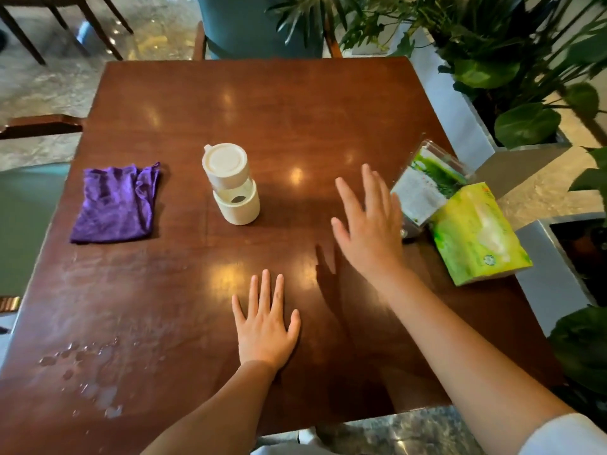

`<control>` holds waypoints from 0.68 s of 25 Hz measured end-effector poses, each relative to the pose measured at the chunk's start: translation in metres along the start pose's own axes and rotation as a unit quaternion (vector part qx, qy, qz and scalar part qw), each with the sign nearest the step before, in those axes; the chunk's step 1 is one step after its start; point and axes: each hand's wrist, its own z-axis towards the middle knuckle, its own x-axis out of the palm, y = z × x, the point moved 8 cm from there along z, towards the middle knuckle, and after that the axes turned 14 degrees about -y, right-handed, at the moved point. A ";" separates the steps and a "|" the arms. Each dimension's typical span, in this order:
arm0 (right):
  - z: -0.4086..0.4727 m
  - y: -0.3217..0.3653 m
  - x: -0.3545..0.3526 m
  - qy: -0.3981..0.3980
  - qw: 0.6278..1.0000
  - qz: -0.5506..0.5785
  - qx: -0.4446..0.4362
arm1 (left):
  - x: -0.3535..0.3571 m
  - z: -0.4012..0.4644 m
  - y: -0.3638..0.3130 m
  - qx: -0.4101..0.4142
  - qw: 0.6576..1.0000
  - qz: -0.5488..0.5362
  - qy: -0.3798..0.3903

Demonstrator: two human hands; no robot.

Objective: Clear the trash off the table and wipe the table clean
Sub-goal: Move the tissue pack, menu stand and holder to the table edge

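A folded purple cloth (115, 203) lies on the left of the dark wooden table (262, 103). Water drops and a wet smear (95, 372) cover the table's near left corner. My left hand (266, 326) rests flat on the table near the front edge, fingers straight and spread. Above the table's right side my right hand (369, 221) hovers with its fingers spread, holding nothing. Just right of it lie a clear plastic package with green print (427, 185) and a yellow-green tissue pack (476, 234) at the table's right edge.
A cream-coloured lidded cup (231, 183) stands in the middle of the table. Potted plants in metal planters (525, 93) line the right side. A teal chair (256, 24) stands behind the table, with other chairs on the left.
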 end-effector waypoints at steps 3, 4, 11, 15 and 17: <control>0.020 0.055 0.029 0.044 0.996 0.057 -0.046 | 0.001 0.001 0.001 0.003 1.000 0.003 -0.002; 0.031 0.072 0.037 0.049 0.994 0.077 -0.058 | 0.002 0.000 0.002 0.003 1.000 0.000 -0.003; 0.088 0.152 0.101 0.163 0.967 0.183 -0.073 | -0.003 0.001 -0.003 0.015 1.000 -0.012 -0.015; 0.086 0.152 0.101 0.118 0.966 0.219 -0.071 | -0.004 0.001 -0.002 0.015 1.000 -0.006 -0.021; 0.083 0.145 0.093 0.097 0.964 0.244 -0.045 | -0.004 0.001 -0.003 0.014 1.000 -0.005 -0.017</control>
